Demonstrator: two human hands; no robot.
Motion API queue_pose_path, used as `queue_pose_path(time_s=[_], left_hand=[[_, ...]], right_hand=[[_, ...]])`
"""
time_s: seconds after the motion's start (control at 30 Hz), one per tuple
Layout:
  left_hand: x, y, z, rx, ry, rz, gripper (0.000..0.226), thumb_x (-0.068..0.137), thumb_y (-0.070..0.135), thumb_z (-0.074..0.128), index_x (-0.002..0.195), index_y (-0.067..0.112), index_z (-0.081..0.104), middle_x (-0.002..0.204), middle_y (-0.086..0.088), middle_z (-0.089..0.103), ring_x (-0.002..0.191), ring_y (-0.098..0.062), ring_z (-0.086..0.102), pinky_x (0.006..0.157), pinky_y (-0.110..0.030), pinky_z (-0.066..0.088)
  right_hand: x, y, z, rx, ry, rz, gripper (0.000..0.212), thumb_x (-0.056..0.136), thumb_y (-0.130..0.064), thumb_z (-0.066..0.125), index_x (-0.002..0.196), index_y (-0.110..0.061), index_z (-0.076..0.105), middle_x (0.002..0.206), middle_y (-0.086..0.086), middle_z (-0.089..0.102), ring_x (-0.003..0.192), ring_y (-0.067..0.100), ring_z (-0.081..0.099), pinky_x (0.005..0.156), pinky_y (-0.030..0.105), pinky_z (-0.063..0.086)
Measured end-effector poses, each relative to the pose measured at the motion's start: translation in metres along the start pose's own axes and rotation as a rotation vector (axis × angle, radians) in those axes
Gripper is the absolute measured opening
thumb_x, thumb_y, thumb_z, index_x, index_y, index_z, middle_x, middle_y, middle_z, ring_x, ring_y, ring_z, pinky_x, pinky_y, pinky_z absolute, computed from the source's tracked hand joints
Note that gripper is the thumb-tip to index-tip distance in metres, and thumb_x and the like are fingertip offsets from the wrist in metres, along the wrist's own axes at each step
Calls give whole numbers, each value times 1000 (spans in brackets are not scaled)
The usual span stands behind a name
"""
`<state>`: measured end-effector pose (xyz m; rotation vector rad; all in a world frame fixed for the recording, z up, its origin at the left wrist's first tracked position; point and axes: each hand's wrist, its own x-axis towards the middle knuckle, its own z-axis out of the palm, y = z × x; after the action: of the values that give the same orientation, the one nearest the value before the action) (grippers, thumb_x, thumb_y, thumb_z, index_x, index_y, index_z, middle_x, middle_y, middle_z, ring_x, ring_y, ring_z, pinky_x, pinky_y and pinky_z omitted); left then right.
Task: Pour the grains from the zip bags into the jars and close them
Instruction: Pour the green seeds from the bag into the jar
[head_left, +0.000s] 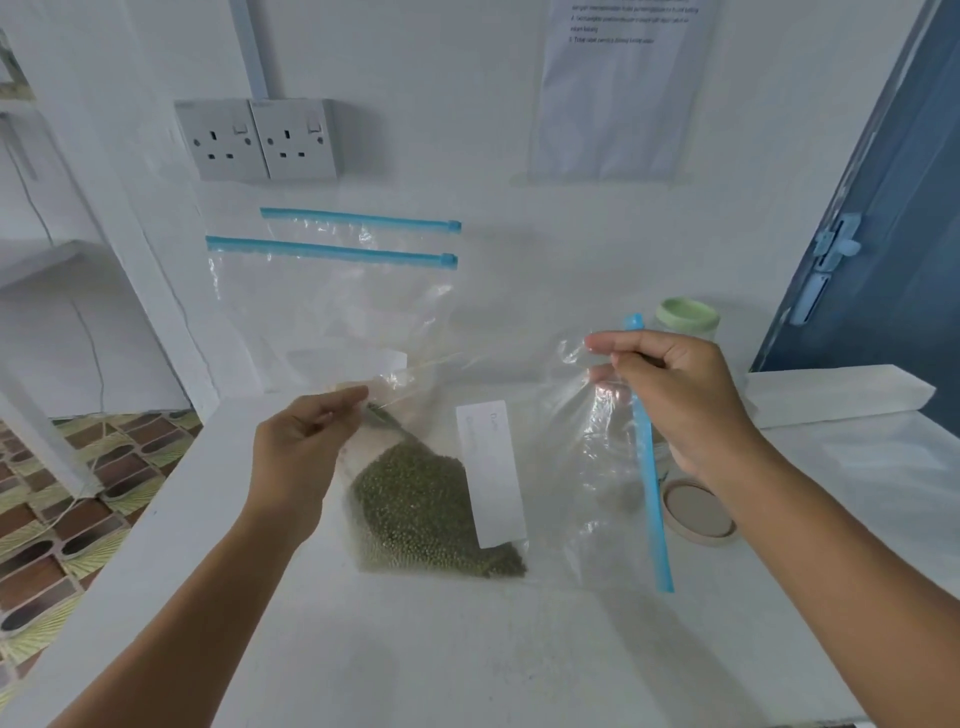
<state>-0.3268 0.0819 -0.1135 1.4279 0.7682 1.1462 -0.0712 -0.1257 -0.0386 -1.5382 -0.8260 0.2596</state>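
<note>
Item: clear plastic zip bag with a blue slider strip (519, 467), held up over the white countertop (467, 649). Green grains (431, 514) are gathered in the bag's lower left corner, beside a white label panel (491, 473). The blue strip runs down the bag's right edge.

Left hand (301, 441): fingers are curled and the bag's upper left corner is pinched between thumb and fingertips.

Right hand (675, 400): fingers are curled and the bag's plastic is gripped near the blue strip.

Two further clear zip bags with blue strips (332, 291) are laid flat near the wall, apparently empty.

A jar with a pale green lid (687, 317) is seen behind the right hand. A round beige lid (698, 512) is lying flat on the countertop, partly hidden by the right wrist.

A double wall socket (260, 139) is mounted above the flat bags.
</note>
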Motion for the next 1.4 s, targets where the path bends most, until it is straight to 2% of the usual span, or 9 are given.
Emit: queue_pose_path(time_s=[0.07, 0.2, 0.47, 0.6, 0.83, 0.97, 1.17, 1.27, 1.4], left_hand=[[-1, -2, -1, 11, -35, -13, 23, 94, -3, 71, 100, 17, 81, 105, 4, 80, 100, -5, 71, 87, -16, 53], [-5, -5, -4, -32, -91, -122, 16, 98, 9, 70, 105, 17, 82, 99, -6, 75, 89, -18, 66, 96, -36, 54], [7, 3, -14, -256, 70, -386, 16, 105, 16, 61, 117, 10, 69, 93, -10, 72, 83, -31, 74, 88, -42, 60], [15, 2, -15, -207, 62, -487, 8, 102, 8, 63, 107, 4, 68, 86, -10, 77, 70, -23, 74, 78, -37, 65], [13, 7, -19, -102, 55, -283, 18, 92, 2, 74, 110, 8, 73, 94, -10, 79, 79, -13, 75, 75, -21, 58], [7, 10, -18, -19, 15, -142, 17, 92, 1, 74, 108, 7, 76, 99, -15, 79, 86, -20, 74, 83, -26, 57], [8, 7, -23, -60, -70, -419, 20, 98, 21, 70, 117, 15, 75, 106, -7, 80, 83, -19, 75, 86, -33, 53], [10, 6, -23, -34, -27, -426, 14, 98, 16, 71, 111, 16, 76, 102, -5, 80, 73, -15, 75, 88, -33, 53], [10, 8, -19, 30, -2, -317, 17, 96, 8, 72, 110, 16, 77, 98, -6, 81, 69, -13, 74, 73, -23, 56]], right_hand=[[-2, 3, -1, -6, 9, -2, 39, 98, 5, 53, 101, -21, 82, 93, 2, 80, 93, 18, 77, 100, 44, 58], [-8, 7, -2, -7, -10, 13, 36, 97, 4, 55, 101, -21, 82, 88, 2, 80, 93, 14, 77, 94, 24, 57], [-9, 7, -2, -1, -24, 24, 37, 97, 4, 55, 100, -20, 82, 94, -3, 80, 91, 15, 78, 92, 23, 54], [-10, 6, -2, -5, -29, 32, 37, 97, 4, 55, 99, -21, 82, 93, -4, 80, 92, 15, 77, 93, 24, 54], [-11, 9, -3, -32, 3, 36, 38, 96, 4, 55, 100, -22, 82, 90, -1, 80, 93, 14, 77, 90, 28, 52], [-13, 9, -5, -26, 21, 36, 39, 96, 4, 54, 99, -23, 82, 86, -1, 80, 91, 9, 76, 79, 11, 52], [-13, 12, -3, -53, 21, 56, 36, 96, 0, 57, 101, -26, 82, 86, 1, 80, 99, 24, 75, 94, 35, 54], [-12, 12, -2, -68, 22, 75, 37, 96, -2, 56, 100, -27, 83, 87, 0, 80, 99, 26, 75, 93, 51, 57], [-13, 9, 0, -63, 37, 80, 38, 96, 1, 54, 99, -24, 82, 88, -4, 80, 94, 14, 77, 96, 50, 56]])
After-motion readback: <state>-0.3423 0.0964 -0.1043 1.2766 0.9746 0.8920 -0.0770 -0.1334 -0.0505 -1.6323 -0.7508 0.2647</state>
